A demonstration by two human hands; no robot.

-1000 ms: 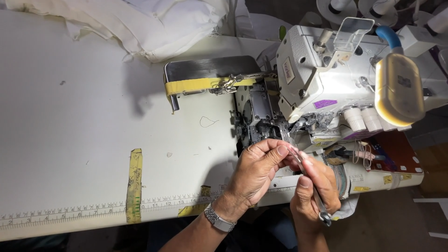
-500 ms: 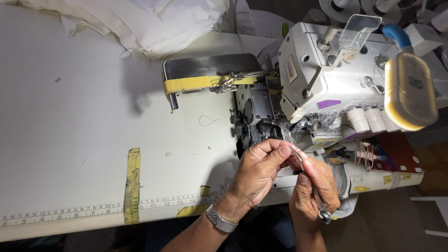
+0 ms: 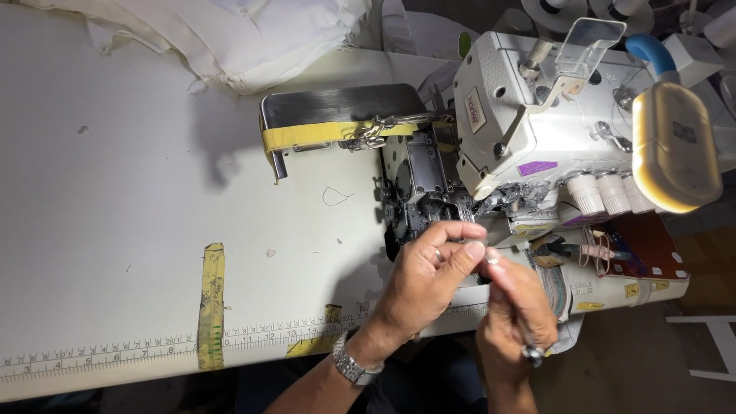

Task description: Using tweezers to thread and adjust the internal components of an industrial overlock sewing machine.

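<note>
Nearest the camera, the right hand (image 3: 515, 310) is curled shut around a slim metal tool (image 3: 531, 353), whose rounded silver end pokes out below the fist; its thumb tip meets the left fingers. The left hand (image 3: 426, 277), with a silver metal wristwatch (image 3: 351, 366) on its wrist and a ring on one finger, pinches its thumb and forefinger together just in front of the white industrial overlock sewing machine (image 3: 537, 123); whatever lies in that pinch is too small to make out. Both hands sit at the front edge of the machine, below its opened dark metal looper area (image 3: 422, 207).

Left of the machine, along the near edge of the pale flat work table (image 3: 115, 199), runs a printed measuring strip (image 3: 115, 354), crossed by a worn yellow tape strip (image 3: 210, 303). A loose curl of thread (image 3: 336, 197) lies on the table just left of the machine. Right of the hands, a small pair of snips with pale handles (image 3: 583, 251) rests on a dark red panel at the machine's base.

Behind the looper area, a grey metal plate with a yellow tape band (image 3: 337, 119) extends leftward from the machine. A cream rounded plastic housing (image 3: 675, 146) is at the machine's right. Farthest off, beyond the plate, lies a heap of white fabric (image 3: 230, 31).
</note>
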